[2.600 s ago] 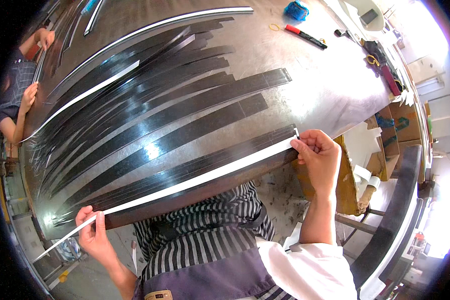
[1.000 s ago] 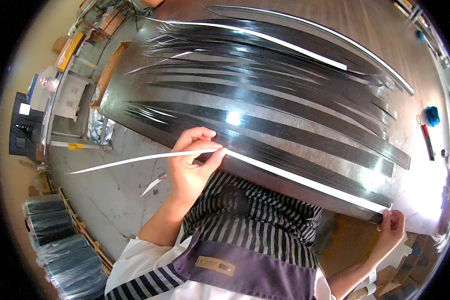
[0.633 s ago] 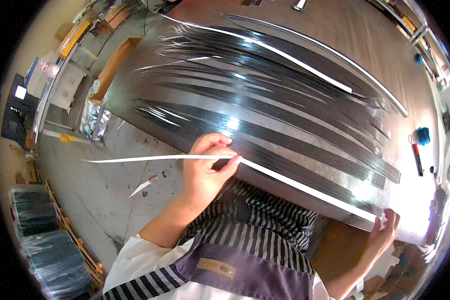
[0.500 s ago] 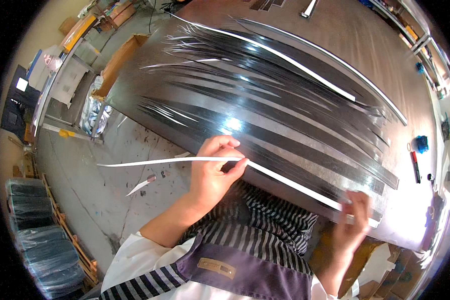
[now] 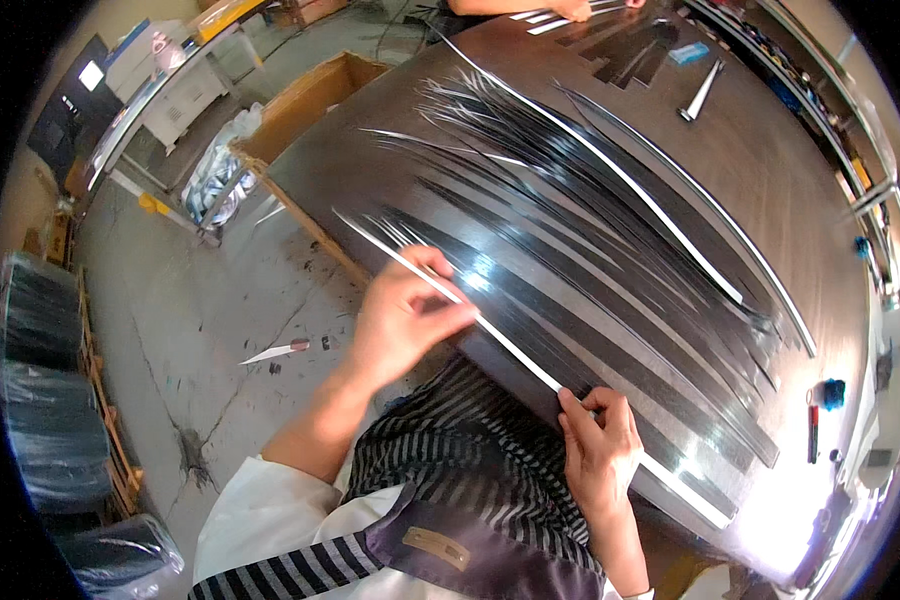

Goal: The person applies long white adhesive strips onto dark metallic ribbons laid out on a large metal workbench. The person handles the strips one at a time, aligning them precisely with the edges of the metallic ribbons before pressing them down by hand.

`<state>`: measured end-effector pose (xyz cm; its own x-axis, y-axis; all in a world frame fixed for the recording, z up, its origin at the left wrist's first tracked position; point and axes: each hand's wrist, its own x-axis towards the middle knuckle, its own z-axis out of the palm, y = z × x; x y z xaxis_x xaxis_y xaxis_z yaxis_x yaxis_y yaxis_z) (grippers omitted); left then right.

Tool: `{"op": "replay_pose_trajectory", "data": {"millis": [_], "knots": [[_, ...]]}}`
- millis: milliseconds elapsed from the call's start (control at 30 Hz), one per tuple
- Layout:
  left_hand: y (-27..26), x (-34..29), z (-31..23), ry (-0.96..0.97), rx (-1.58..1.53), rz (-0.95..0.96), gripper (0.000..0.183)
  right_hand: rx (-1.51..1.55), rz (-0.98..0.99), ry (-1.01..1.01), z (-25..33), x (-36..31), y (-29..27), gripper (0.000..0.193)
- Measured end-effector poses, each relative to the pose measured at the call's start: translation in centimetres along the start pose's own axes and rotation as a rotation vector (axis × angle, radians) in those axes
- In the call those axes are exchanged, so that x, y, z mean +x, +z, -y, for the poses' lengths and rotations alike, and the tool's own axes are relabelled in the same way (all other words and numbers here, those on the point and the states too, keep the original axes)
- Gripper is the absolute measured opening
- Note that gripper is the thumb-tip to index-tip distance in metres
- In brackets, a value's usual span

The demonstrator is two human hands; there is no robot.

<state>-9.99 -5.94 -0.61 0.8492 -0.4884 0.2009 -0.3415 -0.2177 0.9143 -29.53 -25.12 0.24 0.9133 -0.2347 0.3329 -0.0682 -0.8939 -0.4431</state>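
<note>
A long, thin white strip (image 5: 518, 351) runs diagonally along the near edge of the dark table (image 5: 770, 170). My left hand (image 5: 395, 315) pinches it near its upper left part, thumb and fingers together; the hand is slightly blurred. Farther down the strip, my right hand (image 5: 602, 440) is closed on it between thumb and fingers. Beyond my right hand the strip carries on toward the table's lower right corner. Several bunches of thin black strips (image 5: 580, 225) lie across the table beside my hands, with another white strip (image 5: 660, 207) over the far bunch.
Another person's hand (image 5: 572, 10) is at the far edge. A cardboard box (image 5: 345, 75) stands at the table's left end. On the right lie a blue clump (image 5: 833, 394) and a red marker (image 5: 813, 425). Wrapped dark stacks (image 5: 45, 430) stand on the floor at left.
My right hand has come back left along the strip and closed on it. The strip's left end has swung upward, over the table edge. My view has turned, bringing another person's hand into sight.
</note>
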Motion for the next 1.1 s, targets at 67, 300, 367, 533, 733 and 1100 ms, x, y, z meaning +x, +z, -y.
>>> {"op": "replay_pose_trajectory", "data": {"millis": [67,300,367,533,733,1100], "knots": [[-2.0,0.9,1.4,-0.086,-0.168,-0.075,0.013,0.007,0.001,0.01,0.3,0.1,0.0,0.031],[-4.6,2.0,3.3,-0.06,0.047,-0.085,0.014,0.019,-0.009,0.028,0.1,-0.1,0.4,0.027],[-4.5,2.2,3.1,-0.033,0.111,-0.091,0.014,0.019,0.001,0.041,0.3,0.0,0.2,0.026],[-4.3,2.2,2.8,-0.021,0.163,-0.113,0.015,0.018,0.015,0.042,0.3,0.0,0.1,0.027],[-4.2,2.2,2.5,-0.039,0.228,-0.116,0.013,0.016,0.004,0.029,0.2,0.1,0.2,0.027],[-4.3,2.6,3.0,0.015,0.511,-0.284,0.07,0.017,-0.001,0.027,0.5,0.3,0.1,0.023]]}}
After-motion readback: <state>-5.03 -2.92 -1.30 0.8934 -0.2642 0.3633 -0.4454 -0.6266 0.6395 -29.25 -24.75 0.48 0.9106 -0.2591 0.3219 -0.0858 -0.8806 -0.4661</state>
